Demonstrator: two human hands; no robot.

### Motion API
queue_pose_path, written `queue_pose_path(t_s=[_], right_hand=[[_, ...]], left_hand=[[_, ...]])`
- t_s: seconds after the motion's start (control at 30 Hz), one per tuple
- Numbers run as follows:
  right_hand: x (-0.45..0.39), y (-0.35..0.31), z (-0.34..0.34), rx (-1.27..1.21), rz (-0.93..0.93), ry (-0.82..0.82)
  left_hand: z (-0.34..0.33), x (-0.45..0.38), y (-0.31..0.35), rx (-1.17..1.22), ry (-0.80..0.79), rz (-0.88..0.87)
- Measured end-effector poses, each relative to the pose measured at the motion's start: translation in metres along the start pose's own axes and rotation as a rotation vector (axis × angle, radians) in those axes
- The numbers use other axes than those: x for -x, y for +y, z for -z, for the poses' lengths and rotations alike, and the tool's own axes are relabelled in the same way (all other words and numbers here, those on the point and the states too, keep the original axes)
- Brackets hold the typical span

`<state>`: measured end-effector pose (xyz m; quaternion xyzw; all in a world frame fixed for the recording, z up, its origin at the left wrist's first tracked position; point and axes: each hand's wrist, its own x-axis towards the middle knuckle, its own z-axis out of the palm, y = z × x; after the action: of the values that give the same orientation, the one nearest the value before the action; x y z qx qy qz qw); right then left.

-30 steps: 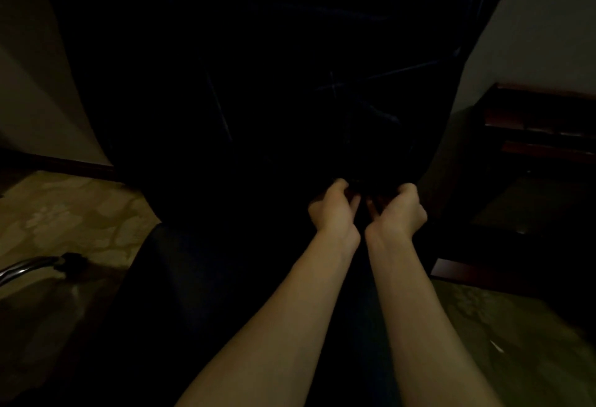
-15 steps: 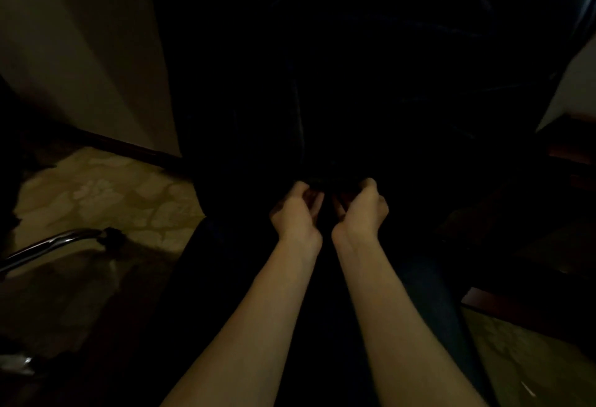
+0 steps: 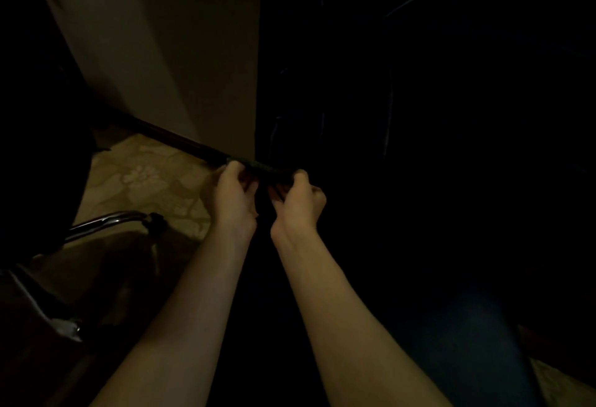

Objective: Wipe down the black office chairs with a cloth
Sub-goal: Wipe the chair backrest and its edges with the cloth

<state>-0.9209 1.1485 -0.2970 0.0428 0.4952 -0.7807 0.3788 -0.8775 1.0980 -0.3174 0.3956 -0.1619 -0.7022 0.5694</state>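
Observation, head view, very dim. Both hands are working close together at the lower left edge of the black office chair [image 3: 419,116]. The left hand [image 3: 230,195] and right hand [image 3: 298,198] are each holding one end of a dark cloth [image 3: 263,166], which is stretching between them as a short, taut strip. The fingers [image 3: 233,169] of both hands are curling round it in a pinch, thumbs on the near side; none are spread.

Change over the last second: the hands were bunched knuckle to knuckle low on the middle of the backrest, with the cloth hidden in the dark. Now they are sitting slightly apart, at the chair's left edge, and the cloth is showing as a strip (the camera has also been swinging left, so part of the shift is only apparent). More wall [image 3: 154,52], skirting board [image 3: 174,137] and patterned floor [image 3: 145,177] are coming into view, along with the chrome armrest [image 3: 103,223] of a neighbouring chair.

Reading: the person is probably refolding or tightening the cloth, not wiping; whether it is touching the chair surface cannot be told in this light. The task appears to be pausing between wiping passes, possibly moving toward the chair's side edge.
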Motion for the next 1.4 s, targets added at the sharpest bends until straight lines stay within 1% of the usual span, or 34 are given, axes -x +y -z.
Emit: queue_pose_path(t_s=[0.1, 0.23, 0.3, 0.33, 0.47, 0.53, 0.6, 0.77, 0.93, 1.17, 1.4], right_hand=[[0.005, 0.006, -0.006, -0.009, -0.016, -0.010], [0.004, 0.010, -0.002, 0.060, -0.006, 0.006], [0.000, 0.016, 0.003, 0.114, -0.012, 0.026], [-0.002, 0.020, 0.006, 0.130, -0.021, 0.030], [-0.012, 0.037, 0.019, 0.173, -0.074, 0.025], [-0.014, 0.043, 0.023, 0.170, -0.090, 0.030], [-0.017, 0.046, 0.028, 0.160, -0.100, 0.025], [-0.019, 0.054, 0.045, 0.165, -0.124, -0.029], [-0.009, 0.067, 0.047, 0.228, -0.127, -0.084], [0.032, 0.084, 0.037, 0.328, -0.081, -0.198], [0.067, 0.100, 0.044, 0.427, -0.076, -0.270]], left_hand=[[0.001, -0.017, 0.011, -0.148, -0.056, -0.075], [0.009, -0.038, 0.008, -0.538, -0.130, -0.170], [0.016, -0.043, 0.003, -0.613, -0.156, -0.146], [0.020, -0.046, 0.001, -0.627, -0.196, -0.112], [0.035, -0.054, -0.003, -0.727, -0.473, 0.005], [0.042, -0.059, -0.001, -0.792, -0.555, 0.025], [0.046, -0.060, 0.004, -0.847, -0.592, 0.027], [0.062, -0.063, 0.013, -0.888, -0.583, -0.010], [0.088, -0.049, 0.022, -0.919, -0.556, -0.085], [0.131, -0.033, 0.042, -1.043, -0.486, -0.158], [0.175, -0.017, 0.059, -1.076, -0.437, -0.256]])
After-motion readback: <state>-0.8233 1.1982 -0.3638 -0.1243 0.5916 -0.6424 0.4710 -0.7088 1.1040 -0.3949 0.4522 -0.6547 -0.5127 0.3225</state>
